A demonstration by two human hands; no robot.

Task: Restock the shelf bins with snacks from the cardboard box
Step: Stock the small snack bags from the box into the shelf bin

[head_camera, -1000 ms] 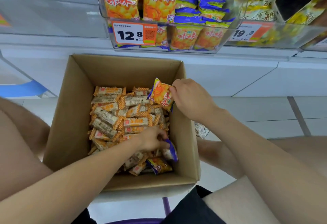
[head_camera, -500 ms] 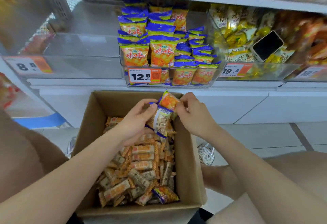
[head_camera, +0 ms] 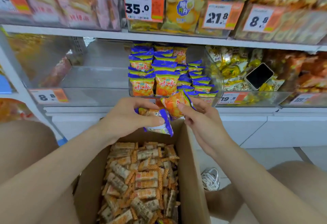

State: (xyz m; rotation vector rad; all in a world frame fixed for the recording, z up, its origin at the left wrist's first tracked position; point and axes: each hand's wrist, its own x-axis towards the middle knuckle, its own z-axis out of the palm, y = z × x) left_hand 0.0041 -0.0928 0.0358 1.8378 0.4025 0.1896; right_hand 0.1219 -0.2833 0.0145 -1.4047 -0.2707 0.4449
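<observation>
My left hand grips a small orange-and-blue snack packet, held back side up above the far edge of the cardboard box. Beside it, my right hand pinches a second orange-and-blue packet. Both packets hover just in front of the clear shelf bin that holds several matching packets standing upright. Inside the box lie several small orange-and-white wrapped bars.
An empty-looking clear bin with an 8.8 price tag stands left of the target bin. To the right, a bin of yellow packets has a phone lying on it. A higher shelf carries more bins. A white sneaker sits beside the box.
Both hands have risen out of the box with their packets and moved toward the shelf bin. The camera has tilted upward, and the upper shelf has come into view.
</observation>
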